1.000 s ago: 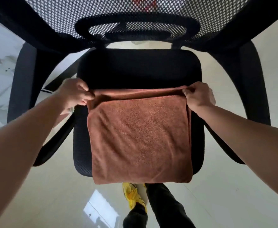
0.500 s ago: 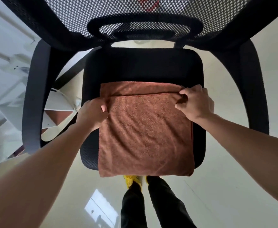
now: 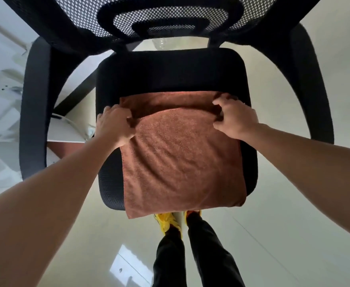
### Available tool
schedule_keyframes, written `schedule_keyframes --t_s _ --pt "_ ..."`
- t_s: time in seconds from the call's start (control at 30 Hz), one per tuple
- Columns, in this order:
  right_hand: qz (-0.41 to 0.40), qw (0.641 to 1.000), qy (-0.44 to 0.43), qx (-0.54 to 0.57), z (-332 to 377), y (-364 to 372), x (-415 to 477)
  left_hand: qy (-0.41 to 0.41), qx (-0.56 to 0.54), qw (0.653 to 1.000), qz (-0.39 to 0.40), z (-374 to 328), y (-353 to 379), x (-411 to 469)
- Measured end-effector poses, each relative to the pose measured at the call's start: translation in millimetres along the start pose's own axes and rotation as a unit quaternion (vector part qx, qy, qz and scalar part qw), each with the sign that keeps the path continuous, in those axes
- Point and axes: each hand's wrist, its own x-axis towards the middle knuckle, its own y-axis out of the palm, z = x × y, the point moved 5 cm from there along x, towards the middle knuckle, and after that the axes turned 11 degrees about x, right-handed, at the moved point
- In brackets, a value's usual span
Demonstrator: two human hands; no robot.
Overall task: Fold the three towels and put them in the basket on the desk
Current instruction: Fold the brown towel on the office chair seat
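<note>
One pale glossy floor [image 3: 294, 224] filling the frame, black mesh-backed chair [image 3: 128, 15] across the upper half, its seat [image 3: 170, 71] at centre bearing a folded brown towel [image 3: 180, 158] overhanging the near edge, left hand [image 3: 116, 126] pinching its upper left corner, right hand [image 3: 235, 119] clutching its upper right corner, yellow shoes [image 3: 165, 221] at lower centre

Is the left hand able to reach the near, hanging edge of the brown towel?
Probably yes: the left hand grips a far corner of the brown towel; nothing lies between it and that edge.
</note>
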Motion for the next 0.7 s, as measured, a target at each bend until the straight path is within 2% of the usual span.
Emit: schedule_keyframes --t_s 0.1,0.17,0.27,0.33,0.43,0.57,0.7 --pt "0.017 0.998 0.054 0.035 -9 -6 -9 -0.038 -0.196 0.978 0.061 12 -6 -9" --pt "0.012 0.986 0.075 0.147 -15 -12 -20 -0.057 -0.295 0.951 0.076 18 -20 -17" --pt "-0.026 0.918 0.125 0.375 -25 -36 -31 -0.082 -0.402 0.906 0.102 22 -47 -24" --pt "-0.039 0.876 0.153 0.455 -28 -48 -27 -0.099 -0.427 0.893 0.098 23 -59 -17" --pt "-0.042 0.864 0.178 0.47 -28 -48 -5 -0.133 -0.428 0.89 0.086 23 -55 7" --pt "-0.067 0.882 0.223 0.41 -38 -29 25 -0.17 -0.402 0.896 0.078 16 -26 38" --pt "-0.132 0.909 0.24 0.314 -56 -26 41 -0.213 -0.365 0.906 -0.001 14 -9 55"
